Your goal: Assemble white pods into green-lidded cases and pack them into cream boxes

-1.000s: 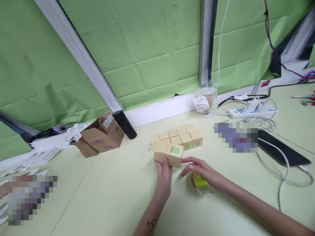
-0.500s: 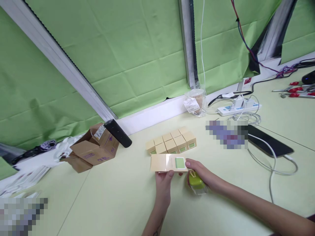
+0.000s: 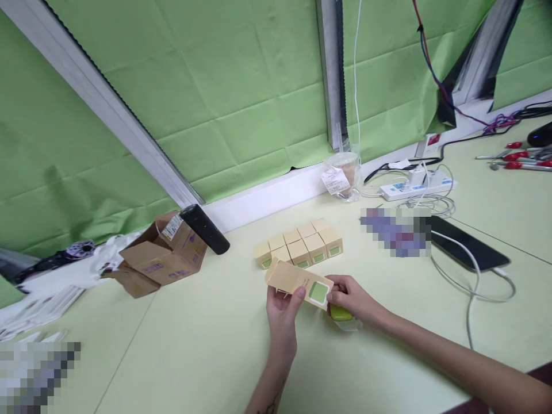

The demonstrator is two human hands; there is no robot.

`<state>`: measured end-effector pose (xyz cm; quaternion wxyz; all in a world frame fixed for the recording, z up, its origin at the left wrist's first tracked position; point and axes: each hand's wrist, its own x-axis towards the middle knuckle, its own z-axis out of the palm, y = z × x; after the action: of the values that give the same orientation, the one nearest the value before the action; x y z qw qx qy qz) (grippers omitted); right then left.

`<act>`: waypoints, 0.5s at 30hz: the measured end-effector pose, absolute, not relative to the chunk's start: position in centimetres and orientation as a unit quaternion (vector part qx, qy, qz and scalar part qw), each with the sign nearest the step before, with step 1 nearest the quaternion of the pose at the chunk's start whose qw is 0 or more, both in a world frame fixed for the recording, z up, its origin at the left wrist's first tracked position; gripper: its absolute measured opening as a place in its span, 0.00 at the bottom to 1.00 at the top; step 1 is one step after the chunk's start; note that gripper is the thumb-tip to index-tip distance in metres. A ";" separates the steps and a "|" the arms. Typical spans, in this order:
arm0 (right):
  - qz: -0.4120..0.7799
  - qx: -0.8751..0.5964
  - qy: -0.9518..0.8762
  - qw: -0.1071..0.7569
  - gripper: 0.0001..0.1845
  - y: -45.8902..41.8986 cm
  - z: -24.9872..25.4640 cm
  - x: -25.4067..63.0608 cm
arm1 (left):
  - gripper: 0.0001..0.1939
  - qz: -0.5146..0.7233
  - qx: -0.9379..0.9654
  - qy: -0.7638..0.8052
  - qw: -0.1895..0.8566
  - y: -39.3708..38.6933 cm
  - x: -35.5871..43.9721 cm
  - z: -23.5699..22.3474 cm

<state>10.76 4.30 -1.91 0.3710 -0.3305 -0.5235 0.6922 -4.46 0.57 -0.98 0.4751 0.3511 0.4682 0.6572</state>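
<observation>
- In the head view, your left hand (image 3: 282, 322) is clamped on a small tan carton (image 3: 293, 282), thumb on the near face and fingers underneath.
- That carton is off the bench (image 3: 207, 345), tilted down to the right; its green-and-white label faces you, and a flap sticks out at its left end.
- Your right hand (image 3: 351, 296) has bent fingers touching the carton's right end; you cannot tell from here whether they pinch it.
- A yellow-green item with a clear lower part (image 3: 340, 313) sits just under your right palm; whether your lower fingers close round it is hidden.
- Just beyond the carton you have a block of similar tan boxes (image 3: 302, 244), set side by side in two rows, several with green labels facing you.
- To your left of that block, an open brown cardboard box (image 3: 172, 259) stands with a black cylinder (image 3: 204, 229) leaning at its right.
- Behind the block, near the wall, you see a cup in a clear bag (image 3: 342, 175).
- Further right lie a white power strip (image 3: 418, 187) and a flat black device (image 3: 470, 244) with a white cable at its near end.
- Red-handled tools (image 3: 517, 164) lie at the far right.
</observation>
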 end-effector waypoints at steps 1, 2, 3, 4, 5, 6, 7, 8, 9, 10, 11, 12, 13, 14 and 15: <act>0.693 -0.332 -0.524 0.368 0.04 4.4 -2.0 10.8 | 0.30 0.656 0.350 0.466 0.480 0.6 -4.5 -1.0; 0.693 -0.335 -0.524 0.365 0.04 4.4 -2.1 10.8 | 0.29 0.654 0.350 0.463 0.485 0.5 -4.6 -1.1; 0.694 -0.337 -0.523 0.362 0.05 4.4 -2.3 10.8 | 0.29 0.652 0.350 0.461 0.490 0.5 -4.6 -1.2; 0.695 -0.339 -0.523 0.359 0.05 4.5 -2.4 10.8 | 0.29 0.651 0.350 0.461 0.492 0.5 -4.7 -1.3; 0.696 -0.340 -0.522 0.357 0.06 4.5 -2.5 10.8 | 0.28 0.648 0.351 0.463 0.492 0.5 -4.8 -1.4; 0.698 -0.340 -0.520 0.355 0.07 4.5 -2.6 10.7 | 0.28 0.646 0.352 0.466 0.492 0.5 -4.9 -1.4; 0.700 -0.338 -0.519 0.355 0.08 4.5 -2.6 10.7 | 0.28 0.645 0.348 0.469 0.494 0.4 -5.0 -1.4; 0.702 -0.335 -0.517 0.356 0.08 4.5 -2.7 10.7 | 0.27 0.644 0.339 0.469 0.501 0.4 -5.0 -1.4; 0.704 -0.332 -0.516 0.358 0.09 4.5 -2.6 10.8 | 0.26 0.644 0.328 0.466 0.511 0.4 -5.1 -1.3; 0.705 -0.327 -0.516 0.360 0.10 4.5 -2.5 10.8 | 0.25 0.645 0.318 0.461 0.519 0.3 -5.1 -1.1; 0.706 -0.321 -0.516 0.363 0.11 4.5 -2.4 10.8 | 0.25 0.649 0.311 0.456 0.524 0.3 -5.1 -1.0; 0.707 -0.315 -0.517 0.366 0.12 4.5 -2.3 10.8 | 0.25 0.653 0.310 0.452 0.523 0.3 -5.0 -0.9; 0.707 -0.309 -0.519 0.368 0.14 4.5 -2.2 10.7 | 0.25 0.655 0.313 0.450 0.520 0.2 -5.0 -0.8; 0.707 -0.304 -0.521 0.369 0.15 4.4 -2.1 10.7 | 0.26 0.658 0.319 0.450 0.513 0.2 -5.0 -0.7; 0.706 -0.301 -0.522 0.371 0.17 4.4 -2.0 10.6 | 0.26 0.659 0.321 0.450 0.509 0.2 -4.9 -0.7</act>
<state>10.64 4.38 -2.00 0.3715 -0.3010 -0.5220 0.7064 -4.92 0.21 -0.68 0.5093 0.3214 0.4505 0.6591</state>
